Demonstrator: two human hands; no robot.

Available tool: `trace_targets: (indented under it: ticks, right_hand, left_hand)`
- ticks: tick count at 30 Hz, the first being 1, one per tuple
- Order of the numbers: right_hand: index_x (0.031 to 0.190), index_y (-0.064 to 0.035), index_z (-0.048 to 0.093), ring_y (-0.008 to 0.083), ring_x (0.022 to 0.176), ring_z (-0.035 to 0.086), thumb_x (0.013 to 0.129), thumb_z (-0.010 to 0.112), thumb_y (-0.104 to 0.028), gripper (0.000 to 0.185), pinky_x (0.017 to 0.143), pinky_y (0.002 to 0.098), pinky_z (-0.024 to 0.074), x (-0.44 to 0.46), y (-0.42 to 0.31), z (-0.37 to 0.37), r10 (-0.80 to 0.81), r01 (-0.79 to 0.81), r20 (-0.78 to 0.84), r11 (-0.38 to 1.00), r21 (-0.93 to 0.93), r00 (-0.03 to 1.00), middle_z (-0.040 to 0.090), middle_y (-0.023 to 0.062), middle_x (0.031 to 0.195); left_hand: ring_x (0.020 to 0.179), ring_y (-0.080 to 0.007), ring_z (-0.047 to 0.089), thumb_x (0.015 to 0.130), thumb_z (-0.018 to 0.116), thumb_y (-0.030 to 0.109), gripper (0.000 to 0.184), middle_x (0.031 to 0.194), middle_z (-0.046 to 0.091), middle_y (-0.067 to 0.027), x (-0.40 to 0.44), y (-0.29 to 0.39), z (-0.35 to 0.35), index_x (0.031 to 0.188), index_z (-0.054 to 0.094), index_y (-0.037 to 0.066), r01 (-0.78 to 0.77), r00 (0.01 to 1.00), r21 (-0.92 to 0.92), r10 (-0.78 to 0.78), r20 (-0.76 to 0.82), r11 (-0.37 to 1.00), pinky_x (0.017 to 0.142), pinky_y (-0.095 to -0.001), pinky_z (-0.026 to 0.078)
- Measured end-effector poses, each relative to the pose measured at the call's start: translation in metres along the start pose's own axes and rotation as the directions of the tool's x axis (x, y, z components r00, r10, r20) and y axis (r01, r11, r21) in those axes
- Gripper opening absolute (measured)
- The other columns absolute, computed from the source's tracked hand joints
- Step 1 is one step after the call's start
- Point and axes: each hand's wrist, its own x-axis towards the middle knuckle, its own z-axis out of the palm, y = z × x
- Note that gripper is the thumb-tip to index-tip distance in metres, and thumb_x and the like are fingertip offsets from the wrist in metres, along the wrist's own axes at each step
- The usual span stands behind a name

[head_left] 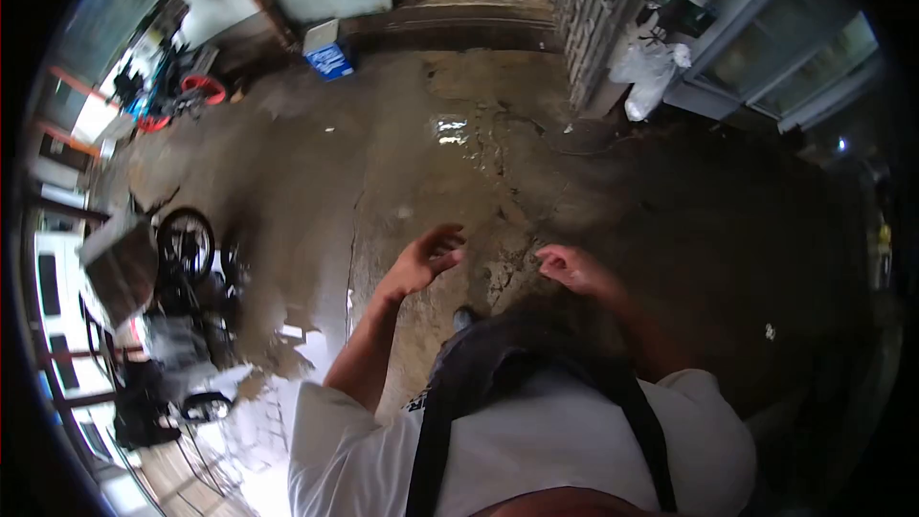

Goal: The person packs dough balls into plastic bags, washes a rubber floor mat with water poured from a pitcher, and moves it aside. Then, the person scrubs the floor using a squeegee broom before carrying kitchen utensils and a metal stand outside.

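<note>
Well beyond left hand (421,263), blue box (328,56).

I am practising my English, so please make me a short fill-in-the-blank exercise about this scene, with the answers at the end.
The left hand holds ____, while the right hand is loosely curled.
The shirt between the dark straps is ____.
In the picture, the plastic bag is at upper ____.

Missing words: nothing; white; right.

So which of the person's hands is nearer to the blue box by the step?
The left. The left hand is above the wet floor, with the blue box ahead and to its left. The right hand is farther to the right of the box.
</note>
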Motion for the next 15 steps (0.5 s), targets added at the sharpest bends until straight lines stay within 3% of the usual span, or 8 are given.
trace_targets:
  ticks: [2, 3, 4, 7, 10, 13, 15]
  right_hand:
    - [0.123, -0.0006, 0.056, 0.0134, 0.089, 0.064, 0.094, 0.063, -0.015, 0.034, 0.082, 0.0297, 0.0506, 0.023, 0.003, -0.035, 0.008, -0.005, -0.054, 0.999, 0.051, 0.999, 0.069, 0.0073, 0.097]
    - [0.123, -0.0004, 0.056, 0.0131, 0.090, 0.063, 0.094, 0.062, -0.015, 0.034, 0.083, 0.0294, 0.0502, 0.040, -0.004, -0.052, 0.005, 0.000, -0.077, 0.998, 0.070, 0.997, 0.068, 0.0073, 0.098]
    - [0.124, -0.0001, 0.056, 0.0131, 0.092, 0.063, 0.094, 0.062, -0.018, 0.035, 0.086, 0.0291, 0.0491, 0.057, -0.009, -0.069, 0.102, -0.092, -0.082, 0.988, 0.123, 0.991, 0.068, 0.0072, 0.101]
    - [0.125, -0.0022, 0.056, 0.0139, 0.091, 0.063, 0.095, 0.061, -0.019, 0.034, 0.086, 0.0293, 0.0489, 0.117, -0.026, -0.116, 0.224, -0.217, -0.086, 0.973, 0.078, 0.971, 0.068, 0.0074, 0.102]
    - [0.122, -0.0051, 0.059, 0.0174, 0.084, 0.065, 0.092, 0.064, -0.022, 0.034, 0.080, 0.0325, 0.0510, 0.211, -0.015, -0.162, 0.017, -0.021, -0.114, 0.999, -0.038, 0.993, 0.069, 0.0083, 0.093]
    - [0.121, -0.0055, 0.059, 0.0183, 0.081, 0.065, 0.093, 0.063, -0.023, 0.033, 0.077, 0.0325, 0.0514, 0.314, -0.041, -0.205, -0.096, 0.098, -0.046, 0.995, 0.025, 0.994, 0.069, 0.0086, 0.092]
    - [0.121, -0.0057, 0.058, 0.0188, 0.079, 0.065, 0.093, 0.064, -0.022, 0.033, 0.074, 0.0328, 0.0515, 0.376, -0.078, -0.239, -0.251, 0.253, 0.047, 0.967, -0.032, 0.967, 0.069, 0.0087, 0.090]
  left_hand:
    - [0.103, -0.0178, 0.059, 0.091, 0.069, 0.021, 0.051, 0.119, 0.062, -0.0087, 0.071, 0.038, -0.022, 0.136, 0.049, 0.007, -0.068, 0.988, 0.143, 0.046, 0.148, 0.987, 0.091, -0.0330, 0.048]
    - [0.101, -0.0180, 0.060, 0.090, 0.069, 0.025, 0.052, 0.117, 0.063, -0.0097, 0.105, 0.050, -0.030, 0.135, 0.050, 0.006, -0.118, 0.977, 0.156, 0.087, 0.194, 0.981, 0.090, -0.0328, 0.049]
    - [0.100, -0.0182, 0.061, 0.090, 0.070, 0.029, 0.053, 0.115, 0.064, -0.0108, 0.138, 0.059, -0.040, 0.134, 0.051, 0.006, -0.168, 0.963, 0.165, 0.127, 0.237, 0.972, 0.090, -0.0325, 0.049]
    - [0.100, -0.0176, 0.061, 0.091, 0.068, 0.029, 0.052, 0.114, 0.064, -0.0097, 0.217, 0.063, -0.062, 0.134, 0.051, 0.005, -0.170, 0.959, 0.109, 0.139, 0.249, 0.979, 0.089, -0.0327, 0.049]
    - [0.100, -0.0155, 0.061, 0.092, 0.067, 0.027, 0.050, 0.113, 0.064, -0.0087, 0.282, 0.034, -0.093, 0.133, 0.051, 0.004, 0.002, 0.993, -0.011, -0.001, 0.119, 1.000, 0.089, -0.0316, 0.049]
    - [0.098, -0.0137, 0.060, 0.093, 0.066, 0.022, 0.047, 0.113, 0.063, -0.0077, 0.320, 0.037, -0.139, 0.133, 0.051, 0.004, 0.040, 0.997, -0.019, -0.039, 0.066, 0.999, 0.089, -0.0298, 0.049]
    - [0.104, -0.0158, 0.059, 0.094, 0.065, 0.019, 0.046, 0.117, 0.062, -0.0084, 0.342, 0.034, -0.182, 0.134, 0.049, 0.003, 0.107, 0.993, -0.087, -0.102, 0.064, 0.990, 0.093, -0.0316, 0.047]
